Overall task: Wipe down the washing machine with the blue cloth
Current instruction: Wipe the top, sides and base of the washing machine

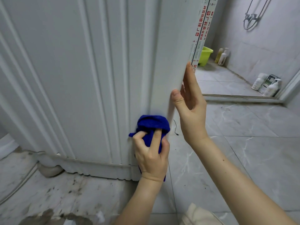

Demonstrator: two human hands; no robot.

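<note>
The white washing machine (81,78) fills the left and middle of the view, its ribbed side panel facing me. My left hand (151,155) is closed on the bunched blue cloth (151,124) and presses it against the panel low down, close to the machine's right corner. My right hand (190,108) lies flat along that vertical corner above the cloth. Its thumb is on the side panel and its fingers reach round the edge, holding nothing.
The grey tiled floor (235,159) spreads right of the machine; left of its base the floor (48,192) is stained, with a drain hose (48,168). Beyond a door sill (240,98) stand a green bucket (205,56) and bottles (267,86).
</note>
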